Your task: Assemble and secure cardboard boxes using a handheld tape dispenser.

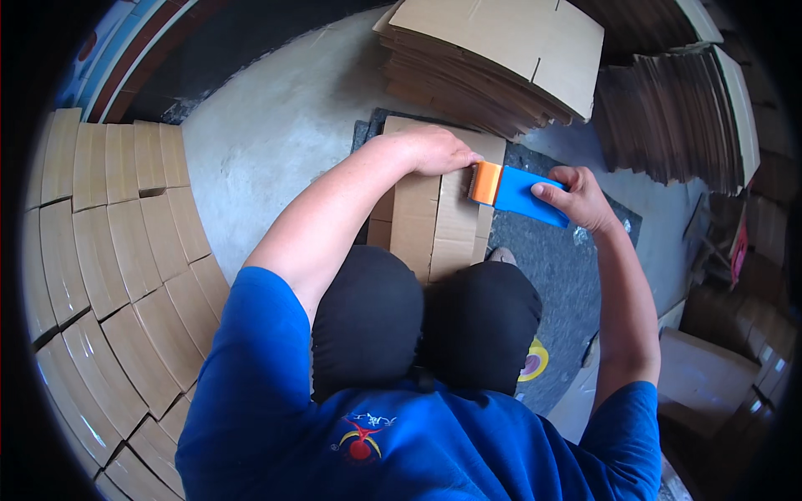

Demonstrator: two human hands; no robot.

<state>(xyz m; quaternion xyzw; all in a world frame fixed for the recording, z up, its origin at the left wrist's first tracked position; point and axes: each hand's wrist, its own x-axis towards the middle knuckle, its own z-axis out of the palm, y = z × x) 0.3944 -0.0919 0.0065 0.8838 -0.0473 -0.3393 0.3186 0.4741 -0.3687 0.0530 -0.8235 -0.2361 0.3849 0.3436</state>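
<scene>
Between my knees stands a brown cardboard box (415,219), its flaps meeting along a seam. My right hand (576,196) grips a blue tape dispenser (531,196) with an orange front end (486,183), held over the right side of the box. Reaching across the far part of the box, my left hand (440,150) has its fingers drawn together, with the fingertips at the corner of the orange end. Whatever is between those fingertips is too small to make out.
Closed, taped boxes (125,259) are stacked along the left. A tall pile of flat cardboard (501,50) stands beyond the box, with another stack (677,117) at the far right. A yellow-rimmed tape roll (535,361) lies on the dark mat (555,275) by my right knee.
</scene>
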